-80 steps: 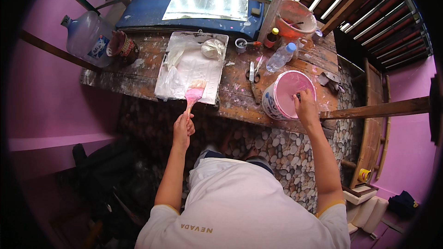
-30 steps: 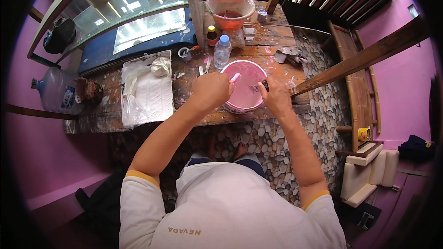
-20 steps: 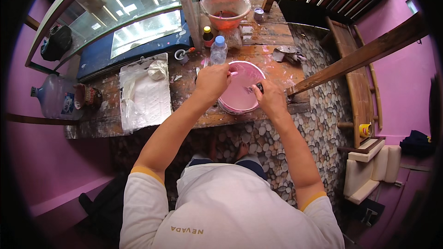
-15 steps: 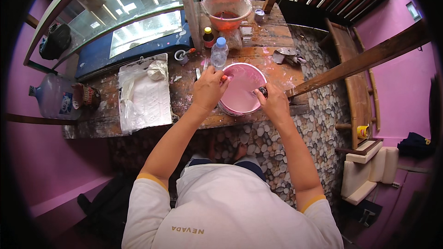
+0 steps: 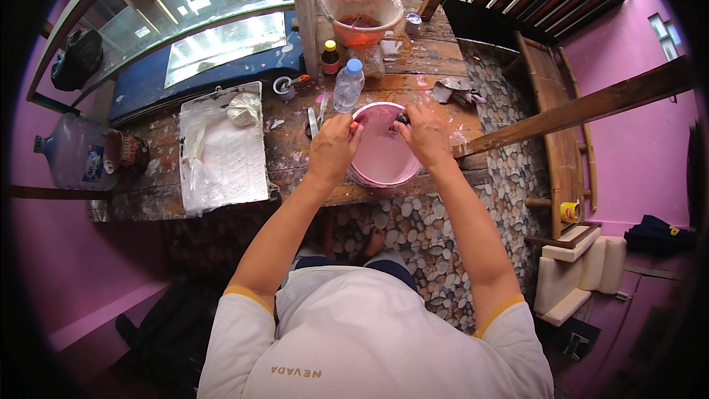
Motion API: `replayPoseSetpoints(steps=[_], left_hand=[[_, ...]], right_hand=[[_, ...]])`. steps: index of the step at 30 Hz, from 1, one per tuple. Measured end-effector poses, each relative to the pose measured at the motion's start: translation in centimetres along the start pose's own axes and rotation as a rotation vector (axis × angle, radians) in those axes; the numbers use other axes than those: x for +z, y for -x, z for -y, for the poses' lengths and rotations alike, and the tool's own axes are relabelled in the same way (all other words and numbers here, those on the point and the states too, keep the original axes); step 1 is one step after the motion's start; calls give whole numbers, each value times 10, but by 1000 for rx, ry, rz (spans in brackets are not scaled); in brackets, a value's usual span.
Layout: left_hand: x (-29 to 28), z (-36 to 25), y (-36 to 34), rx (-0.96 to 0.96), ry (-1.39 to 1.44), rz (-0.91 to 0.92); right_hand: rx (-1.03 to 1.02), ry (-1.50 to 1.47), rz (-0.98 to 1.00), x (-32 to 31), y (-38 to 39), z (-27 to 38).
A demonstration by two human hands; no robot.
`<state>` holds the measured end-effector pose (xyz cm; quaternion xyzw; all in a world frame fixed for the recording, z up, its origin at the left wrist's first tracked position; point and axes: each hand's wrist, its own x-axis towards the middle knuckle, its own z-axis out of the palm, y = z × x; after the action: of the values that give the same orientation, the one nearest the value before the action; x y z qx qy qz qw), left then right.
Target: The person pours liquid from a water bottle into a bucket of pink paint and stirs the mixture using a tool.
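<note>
A pink bucket (image 5: 378,120) holding a pale pink mix stands on the stained wooden table. At its left rim my left hand (image 5: 332,146) is closed, with a small orange-red thing (image 5: 354,127) pinched at the fingertips. My right hand (image 5: 428,137) is closed over the bucket's far right side and grips a small dark object (image 5: 401,119); its kind is hidden by the fingers. A clear plastic bottle with a blue cap (image 5: 348,87) stands just beyond my left hand. Scissors (image 5: 319,114) lie on the table left of the bucket.
An orange bucket (image 5: 362,35) and a dark bottle with a yellow cap (image 5: 330,59) stand farther back. A white-coated tray (image 5: 225,155) with a plastic bag lies at left, near a small cup (image 5: 283,89). A crumpled cloth (image 5: 458,91) and a slanting wooden beam (image 5: 561,111) are at right.
My right hand has moved inward and away from me, from the bucket's right rim to its far side, carrying the dark object. My left hand stays by the left rim with the orange-red thing.
</note>
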<state>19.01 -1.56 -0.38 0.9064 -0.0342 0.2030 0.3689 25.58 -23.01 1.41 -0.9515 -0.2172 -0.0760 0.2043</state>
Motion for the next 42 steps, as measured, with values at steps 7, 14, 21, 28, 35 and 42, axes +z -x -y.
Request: replayPoseSetpoints(steps=[7,14,21,28,35,42], left_hand=[[-1,3,4,13,11,-20],[0,4,4,-19,39,-34],[6,1,-4,-29,-54,32],[20,7,-10,32,-151,-10],[26,8,-8,71,-241,95],[34,19,-10,102,-306,47]], right_hand=[[-34,148,-128,10,5,5],[-40,272,-243,15,-5,9],[38,-175,-41,20,-79,44],[-33,-55,22,46,-114,57],[26,-70,68,53,-124,58],[-56,-60,77,53,-122,54]])
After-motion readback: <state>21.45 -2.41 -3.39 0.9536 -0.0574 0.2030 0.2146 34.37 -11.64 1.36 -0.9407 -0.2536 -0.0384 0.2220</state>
